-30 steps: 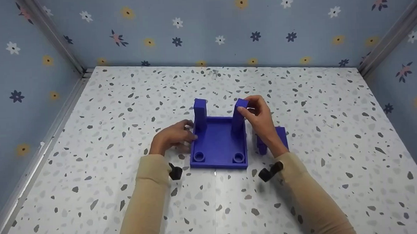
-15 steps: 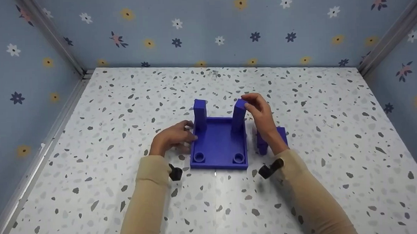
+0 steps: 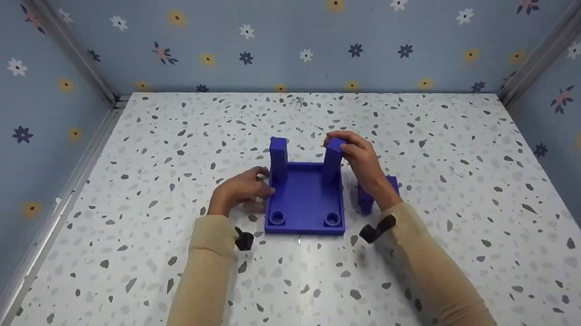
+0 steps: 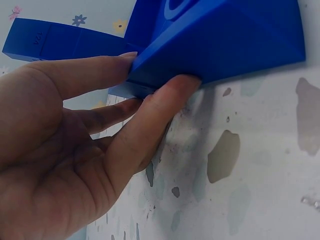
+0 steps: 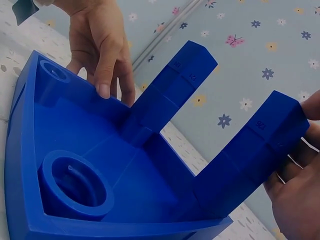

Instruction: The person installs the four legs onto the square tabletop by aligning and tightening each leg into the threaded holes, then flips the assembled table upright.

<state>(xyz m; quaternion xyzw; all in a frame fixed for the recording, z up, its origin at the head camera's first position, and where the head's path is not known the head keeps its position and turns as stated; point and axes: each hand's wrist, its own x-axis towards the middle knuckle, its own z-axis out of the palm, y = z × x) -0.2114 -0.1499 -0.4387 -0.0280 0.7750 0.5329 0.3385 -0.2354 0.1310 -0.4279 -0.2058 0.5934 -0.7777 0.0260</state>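
In the head view, a square purple-blue tray-shaped base (image 3: 306, 199) with a raised rim lies on the table. Two square posts stand at its far corners, a left post (image 3: 279, 156) and a right post (image 3: 333, 161). At the near corners are two round sockets, a left socket (image 3: 277, 218) and a right socket (image 3: 332, 220). My left hand (image 3: 242, 188) holds the base's left wall, thumb over the rim, other fingers outside. My right hand (image 3: 361, 155) pinches the top of the right post, which leans slightly right. Part of that hand is cut off in the right wrist view.
More purple-blue block pieces (image 3: 392, 184) lie right of the base, partly hidden under my right wrist. The speckled white table (image 3: 196, 137) is bounded by flowered blue panels (image 3: 285, 40) at the back and sides.
My right hand's fingers have loosened from the right post's top, then moved back round its far side. The left hand and the base have stayed put.
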